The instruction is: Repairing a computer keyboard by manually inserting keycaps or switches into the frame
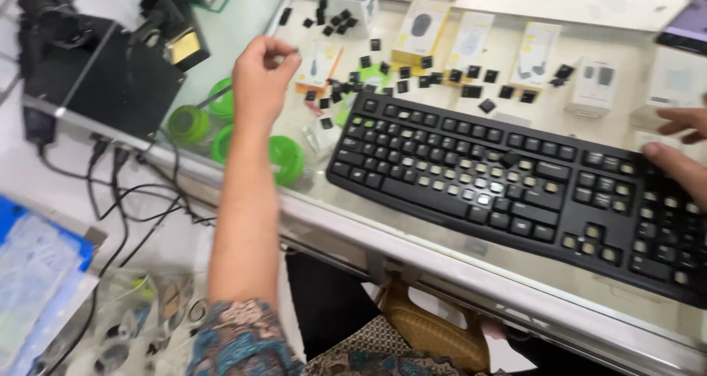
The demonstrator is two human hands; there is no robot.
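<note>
1. Looking down from the head view: a black keyboard [515, 181] lies on a glass counter [383, 232], many of its caps removed.
2. Left of the keyboard, the left hand [259, 78] hangs raised, fingertips pinched; whether they grip a small keycap cannot be told.
3. At the keyboard's right end, the right hand [681, 155] rests with loose fingers, apparently steadying it.
4. Behind the keyboard, loose keycaps [442, 78] lie scattered.

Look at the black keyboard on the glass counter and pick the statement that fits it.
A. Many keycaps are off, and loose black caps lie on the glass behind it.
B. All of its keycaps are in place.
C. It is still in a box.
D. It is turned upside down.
A: the keyboard shows pale bare switches in several rows, and loose keycaps lie scattered on the glass counter behind it.
</note>
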